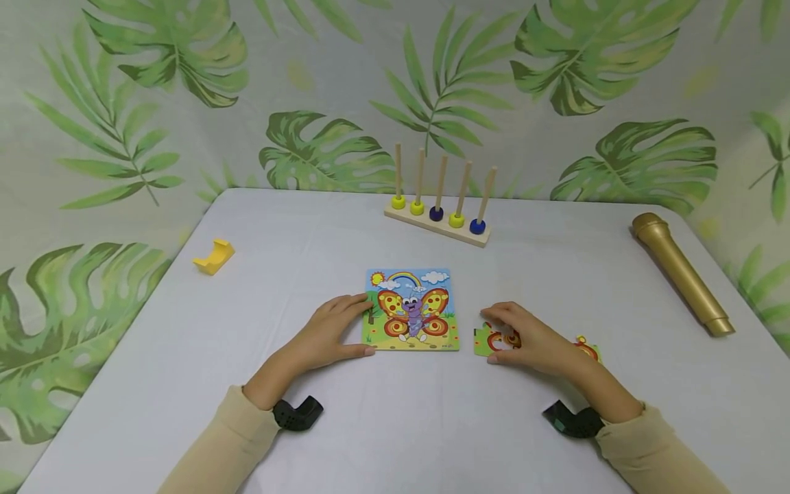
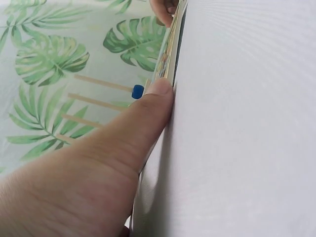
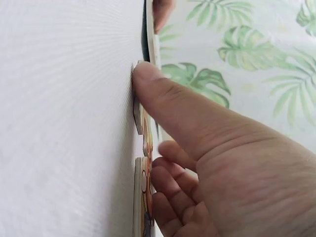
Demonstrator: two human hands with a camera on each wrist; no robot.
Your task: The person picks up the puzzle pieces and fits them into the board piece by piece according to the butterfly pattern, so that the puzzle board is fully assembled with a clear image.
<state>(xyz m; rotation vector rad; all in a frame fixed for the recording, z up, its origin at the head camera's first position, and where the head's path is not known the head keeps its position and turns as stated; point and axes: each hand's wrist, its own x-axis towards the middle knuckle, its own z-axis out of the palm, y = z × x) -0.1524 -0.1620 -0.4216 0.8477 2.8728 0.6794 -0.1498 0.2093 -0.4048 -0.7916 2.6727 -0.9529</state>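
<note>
Yellow block (image 1: 214, 257): far left on the table (image 1: 185, 370), well apart from the hands.
Left hand (image 1: 333, 333): fingers fairly straight at the left edge of the board (image 1: 410, 312), thumb by its near corner; we see touch, not a closed grasp.
Board: flat, butterfly side up, between the hands. An uneven push from the left hand could, we think, skid it.
Rack (image 1: 441, 226): behind the board.
Pieces (image 1: 481, 344): just right of the board, apart from it. Catching only one edge could tip or drop them, we judge.
Right hand (image 1: 533, 339): thumb at the pieces' near edge, fingers bent over them; firm grip or mere touch, we cannot tell.
Outer piece (image 1: 588, 348): half hidden behind the right wrist, which might brush it aside.
Microphone (image 1: 681, 274): far right.
</note>
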